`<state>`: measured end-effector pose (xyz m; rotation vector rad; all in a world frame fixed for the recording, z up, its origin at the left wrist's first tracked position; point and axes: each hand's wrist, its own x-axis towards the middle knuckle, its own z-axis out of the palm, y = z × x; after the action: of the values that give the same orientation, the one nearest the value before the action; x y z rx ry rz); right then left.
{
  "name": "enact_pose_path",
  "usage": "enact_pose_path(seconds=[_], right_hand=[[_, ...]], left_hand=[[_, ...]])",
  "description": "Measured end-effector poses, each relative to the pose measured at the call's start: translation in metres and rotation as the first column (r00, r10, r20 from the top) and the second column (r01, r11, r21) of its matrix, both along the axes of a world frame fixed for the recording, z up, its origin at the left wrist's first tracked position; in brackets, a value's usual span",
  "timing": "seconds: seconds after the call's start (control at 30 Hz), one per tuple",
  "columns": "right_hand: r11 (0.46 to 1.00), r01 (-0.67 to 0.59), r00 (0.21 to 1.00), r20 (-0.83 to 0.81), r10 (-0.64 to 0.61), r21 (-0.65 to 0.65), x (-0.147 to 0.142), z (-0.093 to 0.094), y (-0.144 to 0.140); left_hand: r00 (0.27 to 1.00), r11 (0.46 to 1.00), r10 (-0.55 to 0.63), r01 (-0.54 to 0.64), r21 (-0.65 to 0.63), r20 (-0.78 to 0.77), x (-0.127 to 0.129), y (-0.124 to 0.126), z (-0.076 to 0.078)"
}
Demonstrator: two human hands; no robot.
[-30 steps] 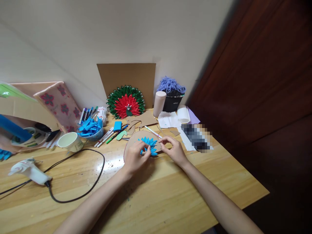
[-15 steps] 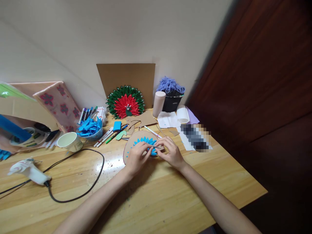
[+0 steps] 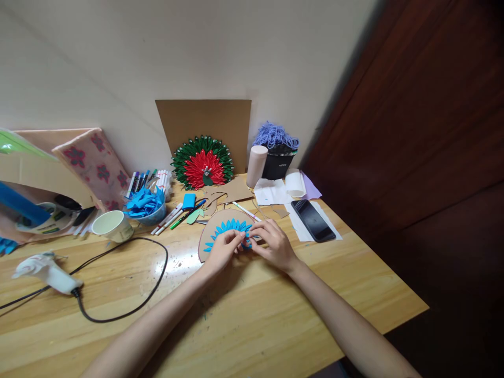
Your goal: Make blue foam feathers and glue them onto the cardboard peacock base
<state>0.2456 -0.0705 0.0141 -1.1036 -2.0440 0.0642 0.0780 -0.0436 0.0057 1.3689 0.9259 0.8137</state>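
A rounded cardboard piece (image 3: 207, 235) lies on the table, with a fan of blue petals (image 3: 229, 226) on it. Over its near right part, my left hand (image 3: 223, 249) is closed in a pinch, thumb against forefinger. My right hand (image 3: 274, 244) is right beside it, fingertips bent together close to the left ones. Whatever is between the fingers is too small and covered to make out. The hands hide the lower right of the blue fan. Behind the cardboard piece lie a green leaf-shaped cutout (image 3: 195, 216) and a white pen (image 3: 244, 210).
A white glue gun (image 3: 49, 273) with a looping black cord lies at left, near a paper cup (image 3: 113, 226) and a bowl of blue pieces (image 3: 145, 206). A red and green petal fan (image 3: 202, 163) leans at the back. A phone (image 3: 313, 220) rests on paper at right.
The left fingers have drawn in toward the palm and turned slightly. The dark sliver seen between the fingertips earlier is no longer visible. Both hands remain over the cardboard.
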Motion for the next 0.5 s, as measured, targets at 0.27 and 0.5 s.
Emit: enact_pose_path(seconds=[0.27,0.5], right_hand=[[0.995,0.001,0.997,-0.082,-0.009,-0.104,-0.0026,0.0062,0.0002],[0.938,-0.087,0.944,-0.328,-0.030,-0.336,-0.0055,-0.0012,0.0014]], left_hand=[[0.999,0.999,0.037,-0.037,-0.010,-0.023,-0.0010,0.0005,0.0008],[0.998,0.998,0.058,-0.058,-0.034,0.007,-0.0010,0.0003,0.0009]])
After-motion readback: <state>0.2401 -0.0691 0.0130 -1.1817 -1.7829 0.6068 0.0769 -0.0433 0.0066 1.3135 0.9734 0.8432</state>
